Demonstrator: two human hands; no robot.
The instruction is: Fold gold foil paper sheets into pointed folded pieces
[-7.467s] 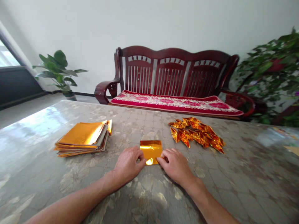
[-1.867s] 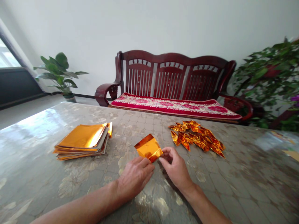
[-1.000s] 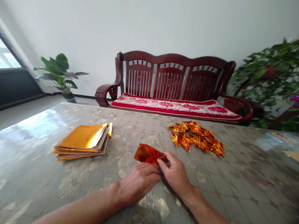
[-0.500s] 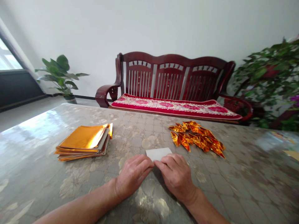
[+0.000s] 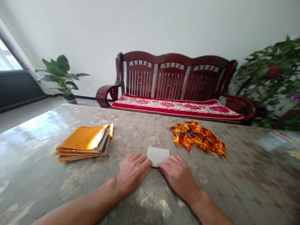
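Note:
A small folded paper (image 5: 158,155), its white side up, lies on the marbled table (image 5: 234,187) in front of me. My left hand (image 5: 132,173) presses its near left edge with fingers curled down onto it. At the paper's near right edge my right hand (image 5: 179,176) does the same. Both hands rest on the tabletop and touch the paper. To the left lies a stack of gold foil sheets (image 5: 85,142). A pile of folded gold foil pieces (image 5: 199,139) sits to the right, just beyond my right hand.
A dark red wooden bench (image 5: 173,81) with a red patterned cushion stands behind the table. A potted plant (image 5: 59,73) is at the far left by the wall, and a leafy plant (image 5: 272,81) at the right. Some paper lies at the table's far right edge (image 5: 294,153).
The gold sheet was lifted, turned over and laid down white side up. Both hands now press its near edge flat on the table.

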